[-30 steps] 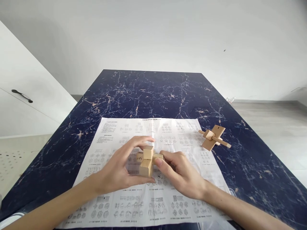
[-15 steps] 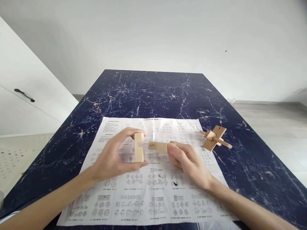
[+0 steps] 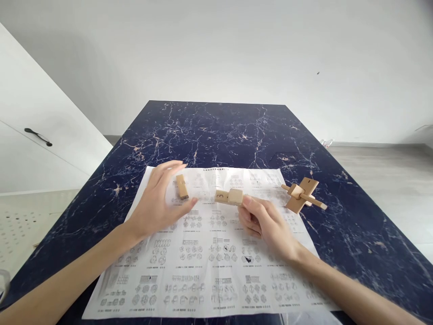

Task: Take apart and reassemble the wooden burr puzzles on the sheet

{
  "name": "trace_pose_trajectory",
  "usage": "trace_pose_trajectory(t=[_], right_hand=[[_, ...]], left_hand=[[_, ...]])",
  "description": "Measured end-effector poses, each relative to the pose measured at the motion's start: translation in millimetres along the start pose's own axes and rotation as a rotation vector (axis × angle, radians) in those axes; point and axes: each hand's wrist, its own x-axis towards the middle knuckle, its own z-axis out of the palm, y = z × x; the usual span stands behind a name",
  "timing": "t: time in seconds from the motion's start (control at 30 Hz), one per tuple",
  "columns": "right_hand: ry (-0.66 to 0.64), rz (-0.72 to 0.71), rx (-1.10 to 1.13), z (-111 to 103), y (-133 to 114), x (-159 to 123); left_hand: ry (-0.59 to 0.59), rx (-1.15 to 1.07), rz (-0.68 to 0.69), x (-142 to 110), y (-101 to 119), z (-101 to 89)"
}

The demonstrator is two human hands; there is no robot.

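Between the spread thumb and fingers of my left hand (image 3: pixel 157 201), a notched wooden puzzle block (image 3: pixel 181 187) lies on the printed sheet; the hand is open and does not grip it. My right hand (image 3: pixel 265 221) pinches the right end of another wooden puzzle piece (image 3: pixel 230 197), held over the middle of the sheet. This piece has a thicker part near my fingers and a narrower left end with a dark mark on it. Its far right end is hidden by my fingers.
Under both hands spreads a creased instruction sheet (image 3: pixel 199 302) with rows of small diagrams. To the right, a partly joined wooden puzzle (image 3: pixel 302 194) with a rod through it overlaps the sheet's edge. The dark marbled table (image 3: pixel 216 131) reaches towards a white wall; a white cabinet (image 3: pixel 40 113) stands left.
My left hand has let go of the notched block, which now lies on the sheet farther up and left. The right hand keeps its piece, turned slightly.
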Motion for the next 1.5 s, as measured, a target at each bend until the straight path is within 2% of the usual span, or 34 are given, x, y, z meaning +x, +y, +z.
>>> trace_pose_trajectory(t=[0.13, 0.2, 0.33, 0.47, 0.6, 0.73, 0.83, 0.93, 1.07, 1.23, 1.5], right_hand=[[0.030, -0.085, -0.324, 5.4, -1.0, -4.4], [0.016, -0.130, -0.424, 9.0, -0.8, -6.1], [-0.047, -0.219, -0.481, 14.8, 0.8, -7.8], [-0.074, -0.299, -0.553, 16.9, 2.4, -8.1], [-0.059, -0.341, -0.599, 15.4, 2.2, -7.8], [-0.080, -0.389, -0.618, 14.7, 1.2, -9.0], [-0.148, -0.495, -0.666, 15.9, 1.3, -10.3], [-0.197, -0.607, -0.694, 16.7, 2.8, -10.9], [-0.158, -0.718, -0.732, 14.8, 7.6, -10.3], [-0.176, -0.866, -0.808, 11.5, 11.0, -8.6], [-0.238, -1.078, -0.844, 18.5, -4.7, -16.0]], left_hand=[[-0.064, -0.218, 0.279, -3.8, 20.4, -6.2], [-0.061, -0.256, 0.360, -6.5, 28.6, -5.8], [-0.040, -0.286, 0.416, -11.4, 37.5, -1.0], [-0.037, -0.261, 0.440, -13.7, 37.5, 1.7], [-0.024, -0.294, 0.379, -13.4, 37.6, 2.2], [-0.061, -0.366, 0.320, -12.5, 40.1, 3.6], [-0.101, -0.420, 0.285, -11.2, 41.8, 3.6], [-0.140, -0.469, 0.183, -9.3, 43.6, 1.0], [-0.169, -0.511, 0.048, -7.6, 45.8, -3.4], [-0.220, -0.548, -0.017, -8.6, 45.8, -4.6], [-0.392, -0.640, -0.124, -7.5, 47.5, -7.4]])
